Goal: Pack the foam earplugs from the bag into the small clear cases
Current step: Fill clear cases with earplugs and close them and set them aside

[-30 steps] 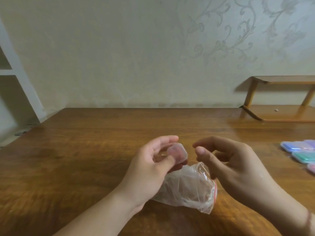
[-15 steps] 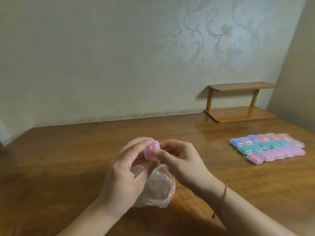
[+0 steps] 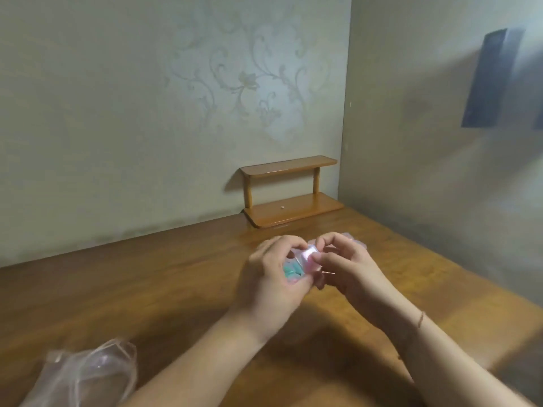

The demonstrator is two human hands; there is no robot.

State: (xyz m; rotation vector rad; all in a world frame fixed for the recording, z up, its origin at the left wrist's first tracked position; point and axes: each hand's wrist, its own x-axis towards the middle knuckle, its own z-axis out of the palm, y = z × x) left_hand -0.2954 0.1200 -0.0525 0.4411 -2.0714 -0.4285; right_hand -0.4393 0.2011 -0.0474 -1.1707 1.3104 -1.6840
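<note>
A small wooden shelf [image 3: 289,198] stands on the wooden table [image 3: 147,283] against the patterned wall [image 3: 147,98].

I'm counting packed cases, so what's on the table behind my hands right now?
Behind the left hand and right hand, only slivers of the packed cases show: teal by the left palm, pink past the right knuckles. The hands cover the rest, so no count is possible.
</note>
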